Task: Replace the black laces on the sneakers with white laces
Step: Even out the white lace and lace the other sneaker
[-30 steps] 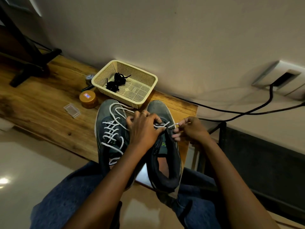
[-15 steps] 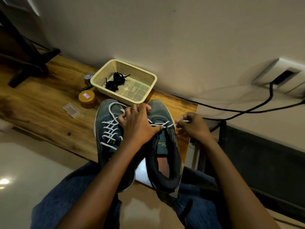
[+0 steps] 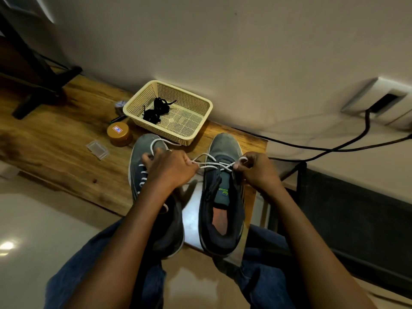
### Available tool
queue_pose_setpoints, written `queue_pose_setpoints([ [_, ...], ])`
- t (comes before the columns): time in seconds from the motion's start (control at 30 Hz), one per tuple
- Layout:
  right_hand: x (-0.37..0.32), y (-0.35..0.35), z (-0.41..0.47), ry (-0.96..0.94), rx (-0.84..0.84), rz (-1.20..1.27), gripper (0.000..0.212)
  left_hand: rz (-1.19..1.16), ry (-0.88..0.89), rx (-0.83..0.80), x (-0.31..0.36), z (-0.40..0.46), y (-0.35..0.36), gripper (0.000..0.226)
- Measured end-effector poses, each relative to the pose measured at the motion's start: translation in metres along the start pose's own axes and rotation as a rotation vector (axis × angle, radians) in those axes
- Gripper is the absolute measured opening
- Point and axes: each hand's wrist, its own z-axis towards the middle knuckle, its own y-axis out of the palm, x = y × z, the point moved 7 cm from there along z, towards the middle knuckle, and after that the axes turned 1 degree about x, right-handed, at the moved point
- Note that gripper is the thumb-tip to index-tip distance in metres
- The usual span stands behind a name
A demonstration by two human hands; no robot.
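At centre frame our left hand [image 3: 169,168] and right hand [image 3: 256,172] each pinch one end of the thin white cord lace [image 3: 211,163] crossing the right grey fabric sneaker [image 3: 223,197]. Uneven pulling could unthread an eyelet.

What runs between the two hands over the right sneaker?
White lace strands, crossing over the right sneaker, stretch from left hand to right hand; nothing else, in the head view.
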Motion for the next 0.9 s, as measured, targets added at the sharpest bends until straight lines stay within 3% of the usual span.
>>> queue_pose_setpoints([
  [0.2,0.008,-0.003,-0.001,0.175,0.035,0.391,0.014,-0.111,0.090,0.042,0.015,-0.001,0.006,0.020],
  [0.37,0.000,-0.001,-0.002,0.057,-0.046,-0.027,0.015,-0.116,0.133,0.052,0.022,0.000,0.013,0.020],
  [0.53,0.006,-0.004,-0.001,0.150,0.019,0.264,0.020,-0.138,0.132,0.078,0.018,0.002,0.011,0.021],
  [0.7,-0.001,0.001,-0.005,0.073,-0.027,-0.029,0.022,-0.098,0.126,0.049,0.017,0.003,0.013,0.022],
  [0.83,0.004,-0.002,-0.005,0.189,0.026,0.277,0.019,-0.030,0.123,0.034,0.015,0.002,0.011,0.031],
  [0.9,0.002,-0.002,-0.005,0.182,0.007,0.294,0.011,-0.013,0.114,0.021,0.012,0.001,0.011,0.033],
])
